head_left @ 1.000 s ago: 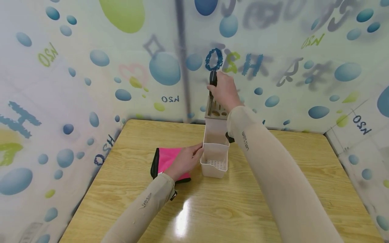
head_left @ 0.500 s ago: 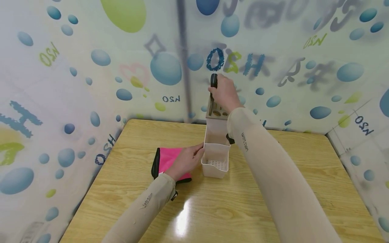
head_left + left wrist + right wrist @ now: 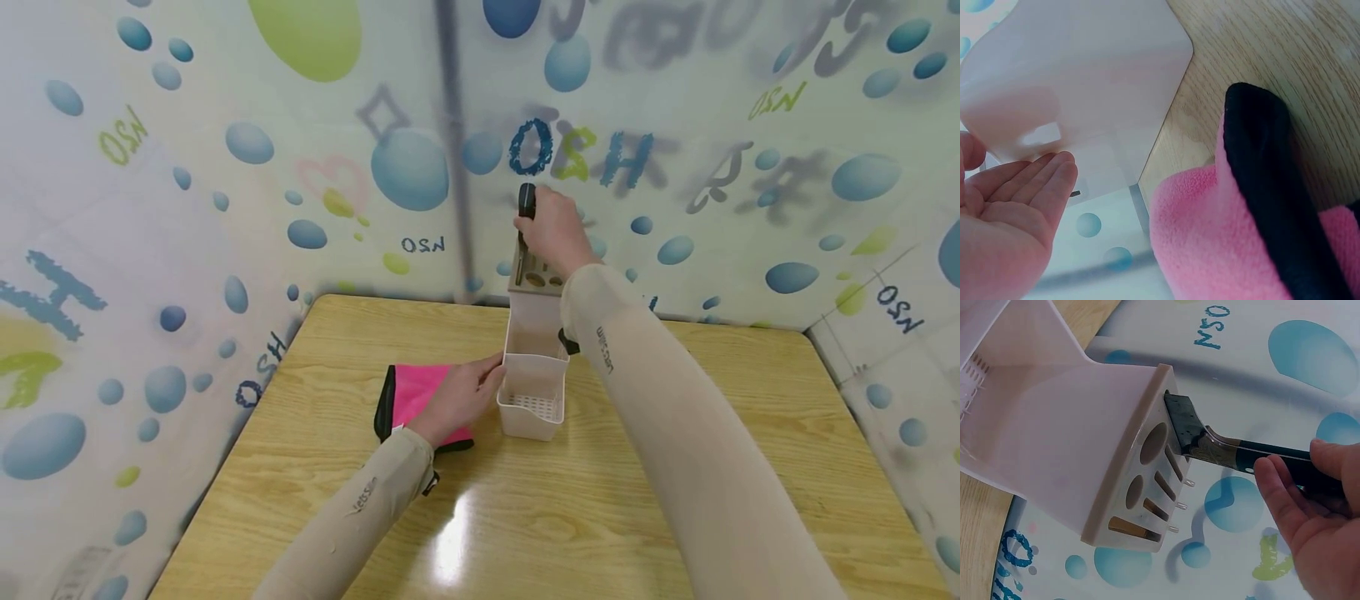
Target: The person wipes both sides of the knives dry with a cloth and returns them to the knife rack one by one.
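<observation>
A pale knife block (image 3: pixel 531 423) with stepped compartments stands upright on the table, its slotted brown-grey top (image 3: pixel 1135 481) facing up. My right hand (image 3: pixel 557 227) grips the black handle of a knife (image 3: pixel 1272 459) above that top. In the right wrist view the blade enters a slot at one end, with only a short dark part showing outside. My left hand (image 3: pixel 462 397) lies against the block's left side, fingers nearly straight, fingertips at the wall in the left wrist view. Beneath the left hand is a folded pink cloth (image 3: pixel 416 387) with black edging.
The wooden table (image 3: pixel 615 508) reaches back to a patterned wall (image 3: pixel 405 92) close behind the block. More round holes and slots (image 3: pixel 1154 442) open in the block's top. A black object (image 3: pixel 567 342) shows partly beside the block, behind the right sleeve.
The knife and my right hand come slightly lower over the block's top between the first and second frames, then hold almost still. The left hand stays at the block's side.
</observation>
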Tool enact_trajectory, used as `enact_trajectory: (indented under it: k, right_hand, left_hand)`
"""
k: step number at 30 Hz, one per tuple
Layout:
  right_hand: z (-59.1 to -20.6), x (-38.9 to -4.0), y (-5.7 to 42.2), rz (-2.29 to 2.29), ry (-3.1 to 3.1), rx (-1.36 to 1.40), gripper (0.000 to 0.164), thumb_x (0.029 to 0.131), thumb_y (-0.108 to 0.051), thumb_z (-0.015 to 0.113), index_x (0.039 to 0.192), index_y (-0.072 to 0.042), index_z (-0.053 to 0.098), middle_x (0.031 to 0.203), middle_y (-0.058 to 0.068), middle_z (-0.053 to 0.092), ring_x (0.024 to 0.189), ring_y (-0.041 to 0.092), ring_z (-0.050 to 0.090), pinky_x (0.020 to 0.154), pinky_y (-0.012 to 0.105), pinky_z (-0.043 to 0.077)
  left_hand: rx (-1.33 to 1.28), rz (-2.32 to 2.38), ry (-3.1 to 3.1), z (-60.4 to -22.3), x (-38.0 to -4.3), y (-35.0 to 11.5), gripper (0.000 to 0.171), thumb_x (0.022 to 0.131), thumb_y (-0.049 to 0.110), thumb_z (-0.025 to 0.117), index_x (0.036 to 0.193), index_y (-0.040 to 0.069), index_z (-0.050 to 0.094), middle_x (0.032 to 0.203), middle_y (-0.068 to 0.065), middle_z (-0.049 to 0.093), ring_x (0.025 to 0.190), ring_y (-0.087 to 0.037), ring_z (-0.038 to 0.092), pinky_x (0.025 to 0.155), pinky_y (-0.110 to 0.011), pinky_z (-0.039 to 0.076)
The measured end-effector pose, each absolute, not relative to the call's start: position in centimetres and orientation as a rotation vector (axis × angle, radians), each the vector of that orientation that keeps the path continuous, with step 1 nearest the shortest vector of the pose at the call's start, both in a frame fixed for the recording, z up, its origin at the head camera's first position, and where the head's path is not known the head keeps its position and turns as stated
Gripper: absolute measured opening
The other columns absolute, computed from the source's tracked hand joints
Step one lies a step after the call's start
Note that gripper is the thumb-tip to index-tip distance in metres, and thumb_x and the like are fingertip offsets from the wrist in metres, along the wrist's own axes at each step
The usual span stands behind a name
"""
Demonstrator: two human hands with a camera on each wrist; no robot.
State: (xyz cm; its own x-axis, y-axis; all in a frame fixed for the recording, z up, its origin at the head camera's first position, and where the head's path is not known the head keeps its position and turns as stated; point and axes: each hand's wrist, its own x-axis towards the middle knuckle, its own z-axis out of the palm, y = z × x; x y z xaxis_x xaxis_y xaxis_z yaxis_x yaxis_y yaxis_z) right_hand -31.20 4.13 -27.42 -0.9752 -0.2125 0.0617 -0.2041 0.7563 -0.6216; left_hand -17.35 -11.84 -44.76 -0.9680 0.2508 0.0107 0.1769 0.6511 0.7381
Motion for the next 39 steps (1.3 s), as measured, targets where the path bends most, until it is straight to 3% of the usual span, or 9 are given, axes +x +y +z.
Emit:
enact_trajectory:
  k: [6, 11, 15, 18, 22, 25, 29, 32, 39]
  right_hand:
    - [-27.2, -30.8, 4.9, -0.997, 2.932, -0.381, 0.031, 0.107, -0.023, 0.054, 0.123, 0.002, 0.053, 0.114, 0.019, 0.06, 0.094, 0.029, 0.056, 0.08, 0.042, 0.05]
    - [-27.1, -30.5, 6.0, -0.949, 2.891, -0.404, 0.035, 0.106, -0.025, 0.055, 0.127, 0.003, 0.054, 0.121, 0.018, 0.058, 0.1, 0.03, 0.054, 0.087, 0.043, 0.05]
    - [-26.9, -30.2, 6.9, -0.853, 2.874, -0.446, 0.039, 0.106, -0.028, 0.055, 0.13, 0.003, 0.055, 0.128, 0.02, 0.059, 0.108, 0.032, 0.055, 0.093, 0.047, 0.052]
    - [-26.8, -29.8, 7.8, -0.777, 2.868, -0.5, 0.041, 0.107, -0.029, 0.055, 0.132, 0.004, 0.057, 0.13, 0.021, 0.06, 0.112, 0.034, 0.057, 0.097, 0.049, 0.052]
    - [-26.8, -28.9, 9.2, -0.736, 2.854, -0.542, 0.045, 0.107, -0.03, 0.054, 0.136, 0.003, 0.057, 0.138, 0.022, 0.058, 0.121, 0.036, 0.057, 0.103, 0.052, 0.051]
    - [-27.0, -28.2, 10.5, -0.723, 2.862, -0.562, 0.046, 0.107, -0.029, 0.054, 0.138, 0.004, 0.056, 0.143, 0.023, 0.055, 0.125, 0.038, 0.056, 0.106, 0.054, 0.049]
    - [-27.3, -27.5, 12.4, -0.715, 2.898, -0.588, 0.045, 0.108, -0.027, 0.053, 0.139, 0.005, 0.055, 0.143, 0.025, 0.052, 0.123, 0.041, 0.056, 0.106, 0.057, 0.048]
    - [-27.6, -27.0, 13.8, -0.738, 2.905, -0.576, 0.046, 0.108, -0.026, 0.051, 0.141, 0.006, 0.052, 0.142, 0.027, 0.05, 0.122, 0.043, 0.056, 0.104, 0.058, 0.048]
    - [-29.1, -25.7, 17.3, -0.766, 2.916, -0.489, 0.051, 0.108, -0.027, 0.049, 0.145, 0.008, 0.048, 0.146, 0.03, 0.046, 0.126, 0.047, 0.054, 0.102, 0.061, 0.048]
  left_hand:
    - [0.348, 1.236, 2.748, -44.7, -17.4, -11.8, 0.048, 0.111, 0.034, 0.046, 0.154, 0.011, 0.05, 0.147, -0.008, 0.059, 0.09, -0.02, 0.06, 0.071, -0.033, 0.05]
    - [0.353, 1.233, 2.732, -44.6, -17.5, -11.8, 0.049, 0.111, 0.033, 0.046, 0.154, 0.01, 0.049, 0.145, -0.009, 0.061, 0.075, -0.02, 0.056, 0.064, -0.032, 0.049]
    - [0.334, 1.248, 2.71, -44.4, -17.5, -11.8, 0.05, 0.111, 0.033, 0.047, 0.155, 0.009, 0.048, 0.148, -0.009, 0.058, 0.083, -0.021, 0.06, 0.07, -0.034, 0.051]
    - [0.321, 1.256, 2.714, -44.3, -17.4, -12.0, 0.05, 0.111, 0.032, 0.048, 0.155, 0.008, 0.048, 0.151, -0.01, 0.056, 0.101, -0.022, 0.064, 0.079, -0.037, 0.053]
    - [0.312, 1.222, 2.767, -44.1, -17.3, -12.6, 0.05, 0.11, 0.03, 0.05, 0.153, 0.006, 0.049, 0.15, -0.013, 0.056, 0.124, -0.028, 0.064, 0.1, -0.045, 0.055]
    - [0.302, 1.16, 2.816, -44.0, -17.2, -13.2, 0.049, 0.11, 0.029, 0.052, 0.154, 0.007, 0.05, 0.15, -0.013, 0.057, 0.112, -0.031, 0.067, 0.107, -0.047, 0.051]
    - [0.3, 1.077, 2.869, -43.8, -16.9, -14.3, 0.05, 0.109, 0.028, 0.053, 0.154, 0.009, 0.049, 0.153, -0.014, 0.054, 0.123, -0.031, 0.063, 0.114, -0.048, 0.045]
    - [0.33, 1.028, 2.903, -43.7, -16.7, -15.1, 0.05, 0.108, 0.026, 0.054, 0.154, 0.007, 0.049, 0.154, -0.016, 0.052, 0.144, -0.032, 0.048, 0.119, -0.05, 0.039]
    - [0.383, 0.887, 2.994, -43.7, -16.3, -16.5, 0.052, 0.108, 0.029, 0.056, 0.152, 0.002, 0.05, 0.152, -0.019, 0.053, 0.142, -0.037, 0.049, 0.117, -0.053, 0.042]
